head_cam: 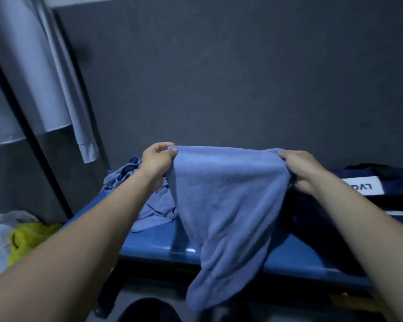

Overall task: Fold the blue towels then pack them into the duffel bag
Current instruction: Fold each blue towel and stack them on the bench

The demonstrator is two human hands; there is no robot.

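A blue towel (226,205) hangs in the air above the blue table (149,242), stretched along its top edge between both hands. My left hand (156,162) pinches its top left corner. My right hand (300,168) grips the top right corner. The towel's lower end droops past the table's front edge. A pile of other blue towels (154,212) lies crumpled on the table behind my left forearm. The dark navy duffel bag (391,184) with a white label sits on the table at the right, partly hidden by my right arm.
A grey wall stands behind the table. Pale cloth (44,73) hangs at the upper left beside a dark pole (33,135). White and yellow plastic bags (16,238) lie at the lower left. A dark shape (149,310) sits low in front of the table.
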